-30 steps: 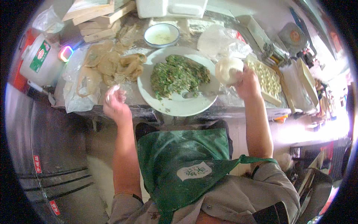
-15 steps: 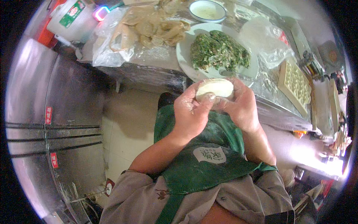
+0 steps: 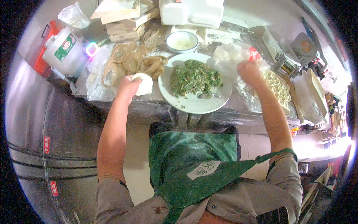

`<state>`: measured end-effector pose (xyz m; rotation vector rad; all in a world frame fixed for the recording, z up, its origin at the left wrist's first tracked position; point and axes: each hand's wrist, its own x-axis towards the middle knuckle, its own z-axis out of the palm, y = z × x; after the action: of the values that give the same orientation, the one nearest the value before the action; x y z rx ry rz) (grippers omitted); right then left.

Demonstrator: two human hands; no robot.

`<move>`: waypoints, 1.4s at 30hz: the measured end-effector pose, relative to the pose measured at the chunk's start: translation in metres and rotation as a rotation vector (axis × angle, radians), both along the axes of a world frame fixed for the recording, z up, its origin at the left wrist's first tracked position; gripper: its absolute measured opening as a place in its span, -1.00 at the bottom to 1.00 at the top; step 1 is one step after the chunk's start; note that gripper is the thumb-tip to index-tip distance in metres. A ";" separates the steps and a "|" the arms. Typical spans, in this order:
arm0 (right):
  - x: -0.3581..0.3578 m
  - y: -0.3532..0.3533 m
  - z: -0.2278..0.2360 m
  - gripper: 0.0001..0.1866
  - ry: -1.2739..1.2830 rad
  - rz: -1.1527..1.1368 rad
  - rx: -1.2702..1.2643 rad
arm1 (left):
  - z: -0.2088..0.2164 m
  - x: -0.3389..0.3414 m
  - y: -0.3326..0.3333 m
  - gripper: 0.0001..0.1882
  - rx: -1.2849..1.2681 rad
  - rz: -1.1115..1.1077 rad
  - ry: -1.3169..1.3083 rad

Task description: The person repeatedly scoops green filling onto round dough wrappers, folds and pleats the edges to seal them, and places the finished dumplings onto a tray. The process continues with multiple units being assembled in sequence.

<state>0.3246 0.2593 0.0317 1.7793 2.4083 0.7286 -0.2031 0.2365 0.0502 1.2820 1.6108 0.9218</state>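
Note:
At the left, my left hand (image 3: 128,87) is closed on a stack of round white dough wrappers (image 3: 144,85), held over the counter's front edge. My right hand (image 3: 249,71) reaches out on the other side, its fingers closed on a crumpled clear plastic bag (image 3: 228,56) with a red mark. Blur and the hand's back hide the exact grip. Between the hands stands a large white plate (image 3: 220,103) with a mound of chopped green filling (image 3: 195,78). A spoon-like end, partly buried, shows at the mound's near edge.
Right of the bag lies a pale moulded tray (image 3: 276,87) with rows of hollows. Beyond the plate are a white bowl (image 3: 182,41) and a white foam box (image 3: 192,13). Brown plastic bags (image 3: 130,61), a white jug (image 3: 61,50) and stacked wooden boards (image 3: 128,28) occupy the left.
My hands have parted: both were at the white dough in front of me. The left has carried it leftward; the right has moved out to the plastic bag. The view has shifted.

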 end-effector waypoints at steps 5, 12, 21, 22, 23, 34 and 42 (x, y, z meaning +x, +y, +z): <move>-0.071 -0.076 0.008 -0.80 0.363 -0.262 -0.202 | -0.022 -0.010 0.003 -0.53 0.301 0.008 0.630; -0.080 -0.136 -0.003 -0.63 0.467 -0.148 -0.057 | -0.013 0.012 -0.042 -0.58 0.876 0.127 0.743; -0.144 -0.166 0.033 -0.86 0.709 0.264 0.140 | -0.027 0.008 -0.071 -0.66 0.894 -0.076 0.851; -0.141 -0.162 0.027 -0.86 0.661 0.185 0.097 | -0.023 0.005 -0.072 -0.67 0.830 -0.131 0.858; -0.139 -0.161 0.026 -0.83 0.671 0.160 0.013 | -0.022 0.004 -0.072 -0.67 0.837 -0.143 0.836; -0.121 -0.163 0.030 -0.76 0.797 0.233 -0.151 | -0.013 0.006 -0.055 -0.73 0.731 -0.172 0.857; -0.125 -0.166 0.029 -0.82 0.903 0.005 -0.121 | 0.001 0.011 -0.050 -0.82 0.658 -0.230 0.926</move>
<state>0.1998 0.0938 0.0611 2.3881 2.8210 -0.3282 -0.1924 0.1868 0.0514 2.5667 1.7992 0.7707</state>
